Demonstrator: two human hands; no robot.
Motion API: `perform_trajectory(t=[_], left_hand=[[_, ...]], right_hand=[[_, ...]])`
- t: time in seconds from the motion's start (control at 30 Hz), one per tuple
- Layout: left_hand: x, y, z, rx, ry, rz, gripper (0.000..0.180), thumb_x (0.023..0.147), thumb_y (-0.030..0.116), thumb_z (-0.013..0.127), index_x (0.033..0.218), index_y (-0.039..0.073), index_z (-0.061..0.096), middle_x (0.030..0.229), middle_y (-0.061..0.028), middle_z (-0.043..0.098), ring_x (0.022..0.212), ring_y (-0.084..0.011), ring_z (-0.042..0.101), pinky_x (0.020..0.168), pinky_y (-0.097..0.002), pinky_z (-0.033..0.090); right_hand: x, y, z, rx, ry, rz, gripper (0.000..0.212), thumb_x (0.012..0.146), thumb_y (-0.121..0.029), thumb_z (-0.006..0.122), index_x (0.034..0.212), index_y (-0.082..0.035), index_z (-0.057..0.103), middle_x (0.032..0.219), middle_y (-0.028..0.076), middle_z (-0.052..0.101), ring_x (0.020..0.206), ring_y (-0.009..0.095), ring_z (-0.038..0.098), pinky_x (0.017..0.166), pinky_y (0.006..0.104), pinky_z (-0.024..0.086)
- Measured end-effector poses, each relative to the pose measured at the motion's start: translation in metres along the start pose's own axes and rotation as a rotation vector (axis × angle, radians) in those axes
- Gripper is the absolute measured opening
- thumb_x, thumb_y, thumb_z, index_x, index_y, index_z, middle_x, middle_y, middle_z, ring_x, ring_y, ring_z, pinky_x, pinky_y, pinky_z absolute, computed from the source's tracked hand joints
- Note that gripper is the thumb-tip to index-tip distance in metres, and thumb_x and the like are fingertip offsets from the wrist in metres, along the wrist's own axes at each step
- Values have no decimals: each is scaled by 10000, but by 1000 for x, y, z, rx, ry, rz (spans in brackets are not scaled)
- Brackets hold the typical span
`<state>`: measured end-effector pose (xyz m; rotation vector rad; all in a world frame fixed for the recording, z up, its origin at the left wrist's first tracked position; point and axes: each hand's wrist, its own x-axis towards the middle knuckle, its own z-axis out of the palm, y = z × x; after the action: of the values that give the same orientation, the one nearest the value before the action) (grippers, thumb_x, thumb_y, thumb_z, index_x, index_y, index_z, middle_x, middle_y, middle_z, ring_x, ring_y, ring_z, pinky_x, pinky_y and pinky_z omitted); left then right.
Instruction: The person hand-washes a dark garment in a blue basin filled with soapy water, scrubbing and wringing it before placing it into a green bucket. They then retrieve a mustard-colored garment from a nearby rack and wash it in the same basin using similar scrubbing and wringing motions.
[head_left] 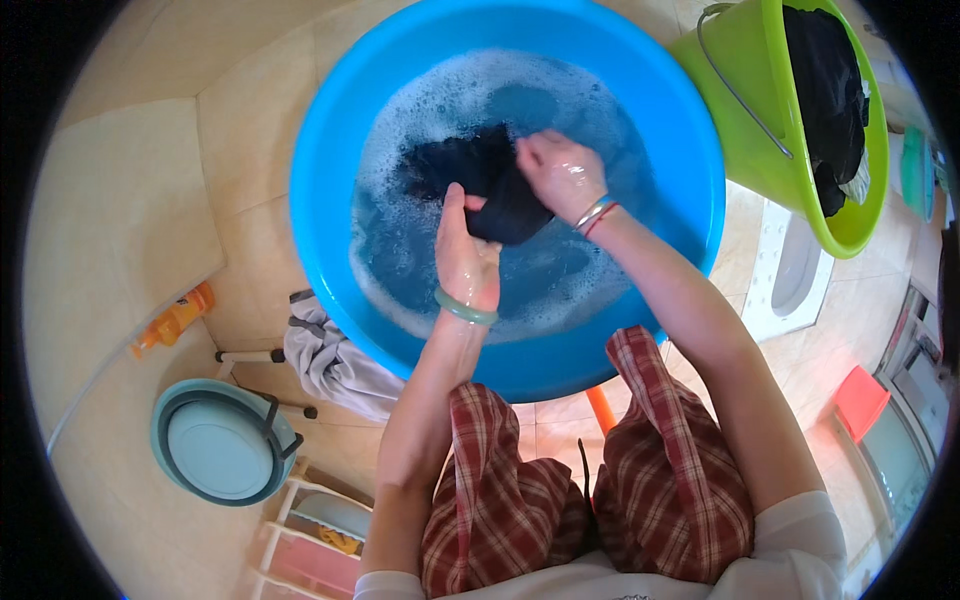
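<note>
cloth (pixel 515 215): black, mid-tub, partly in sudsy water (pixel 545 275) | left hand (pixel 466 255): thumb and fingers pinching cloth; right hand (pixel 565 178): curled at cloth's right side, blurred, cannot tell if gripping | tub (pixel 325 200): blue; green bucket (pixel 728 95) beside its far right rim; grey garment (pixel 345 370) by its near left rim

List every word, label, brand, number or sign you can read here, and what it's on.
No text is readable.
Orange bottle: any label is too small and blurred to read.
White shirt: dark marks at the picture's lower edge, cut off and unreadable.
Blue tub, green bucket: no lettering visible.
</note>
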<state>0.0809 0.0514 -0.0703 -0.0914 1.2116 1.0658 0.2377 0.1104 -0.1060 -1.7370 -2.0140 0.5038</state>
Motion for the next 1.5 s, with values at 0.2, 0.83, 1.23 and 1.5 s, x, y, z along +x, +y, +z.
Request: perform_trajectory(t=[0.2,0.83,1.23,1.5], left_hand=[[-32,19,-12,93,-207,-215,648,995,571,427,1549,392,142,1603,-168,109,1429,-440,233,1039,-607,390],[-20,35,13,-98,-245,-289,918,852,686,583,1491,86,311,1501,-188,283,1408,-376,280,1050,-644,381],[-12,20,-29,-295,-723,-62,440,1012,256,439,1391,34,470,1353,-140,557,1258,-269,529,1086,-414,415],[-52,35,4,-371,-399,-326,381,1028,177,394,1321,-35,510,1305,-156,588,1180,-269,594,1032,-404,472]], right_hand=[[-16,11,-24,-263,-162,85,605,900,-520,594,1400,-206,463,1424,120,420,1323,383,353,965,651,374],[-8,-80,-97,1241,-129,191,111,869,12,597,963,-16,650,976,49,690,826,80,611,764,245,498],[1,-110,-125,1695,-257,364,185,935,-118,647,1038,-27,524,982,100,692,941,155,648,845,291,516],[8,17,-21,931,-157,455,444,859,-375,743,1179,-84,642,1289,61,575,1204,205,526,1043,342,394]])
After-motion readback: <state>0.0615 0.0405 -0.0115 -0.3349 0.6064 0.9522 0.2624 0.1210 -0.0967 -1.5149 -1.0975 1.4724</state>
